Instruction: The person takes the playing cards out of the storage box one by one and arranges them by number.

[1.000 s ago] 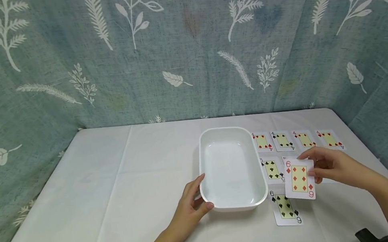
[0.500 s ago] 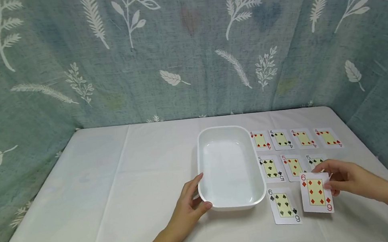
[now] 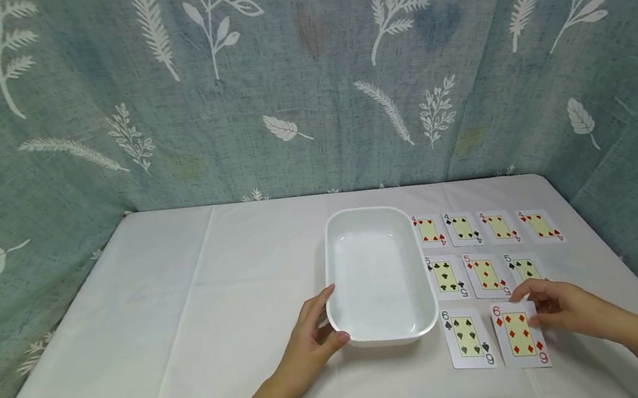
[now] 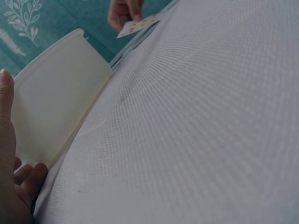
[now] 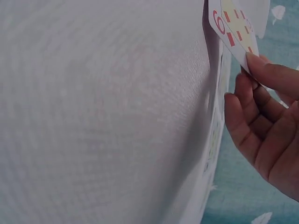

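In the head view my right hand (image 3: 575,313) pinches a six of diamonds playing card (image 3: 520,335) by its right edge, between thumb and fingers. That card is low over the table, right of a six of spades (image 3: 468,339) lying flat. The right wrist view shows the pinched card (image 5: 233,28) tilted, its held edge raised off the cloth. My left hand (image 3: 308,343) grips the near left corner of a white rectangular tray (image 3: 380,284). In the left wrist view, fingers of the left hand (image 4: 28,184) are against the tray's lower corner (image 4: 60,93).
Right of the tray, a row of fours includes a four of spades (image 3: 463,230). Below it lie a five of clubs (image 3: 445,278), a five of diamonds (image 3: 486,275) and a black five (image 3: 523,269), partly behind my right hand. A leaf-patterned curtain (image 3: 282,97) surrounds the white-covered table (image 3: 234,289).
My right hand has carried the six of diamonds towards me and down, from over the fives to beside the six of spades. The left hand and tray have stayed put.
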`<state>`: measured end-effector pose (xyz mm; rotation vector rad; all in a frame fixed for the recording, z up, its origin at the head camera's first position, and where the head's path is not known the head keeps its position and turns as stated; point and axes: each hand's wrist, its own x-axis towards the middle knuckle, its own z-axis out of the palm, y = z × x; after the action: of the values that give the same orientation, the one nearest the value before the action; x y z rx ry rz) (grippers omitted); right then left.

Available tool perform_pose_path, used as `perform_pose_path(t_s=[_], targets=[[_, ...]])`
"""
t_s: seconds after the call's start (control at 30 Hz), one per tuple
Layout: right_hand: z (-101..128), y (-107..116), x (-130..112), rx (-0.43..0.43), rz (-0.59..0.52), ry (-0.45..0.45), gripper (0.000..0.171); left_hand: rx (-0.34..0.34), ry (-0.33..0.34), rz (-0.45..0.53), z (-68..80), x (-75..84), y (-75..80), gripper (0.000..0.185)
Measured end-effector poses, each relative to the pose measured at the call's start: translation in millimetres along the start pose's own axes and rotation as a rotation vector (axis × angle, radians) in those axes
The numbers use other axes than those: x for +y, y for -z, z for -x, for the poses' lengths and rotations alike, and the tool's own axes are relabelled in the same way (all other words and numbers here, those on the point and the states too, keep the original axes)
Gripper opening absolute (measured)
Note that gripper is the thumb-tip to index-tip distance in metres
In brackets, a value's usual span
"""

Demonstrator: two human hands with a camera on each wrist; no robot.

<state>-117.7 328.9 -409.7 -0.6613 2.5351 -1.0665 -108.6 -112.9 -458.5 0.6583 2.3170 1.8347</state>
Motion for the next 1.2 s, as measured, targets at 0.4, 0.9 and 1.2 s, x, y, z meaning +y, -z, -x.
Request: perform_pose_path(t_s=[0.4,0.9,1.2], targets=[[-5,-7,-7,0.006,0.117,-0.16,0.03,0.013,-0.009,-0.004,-0.8,1.1,-0.5,0.076],[-8,-14,-7,0.062,0.213,-0.285,0.034,0.008,-0.013,-0.01,-0.4,-1.0,-1.2,0.076],[-10,-15,-10,0.124,0.354,-0.249,0.036,0.017,-0.074,-0.025,0.4,-4.3,0.3,0.079]])
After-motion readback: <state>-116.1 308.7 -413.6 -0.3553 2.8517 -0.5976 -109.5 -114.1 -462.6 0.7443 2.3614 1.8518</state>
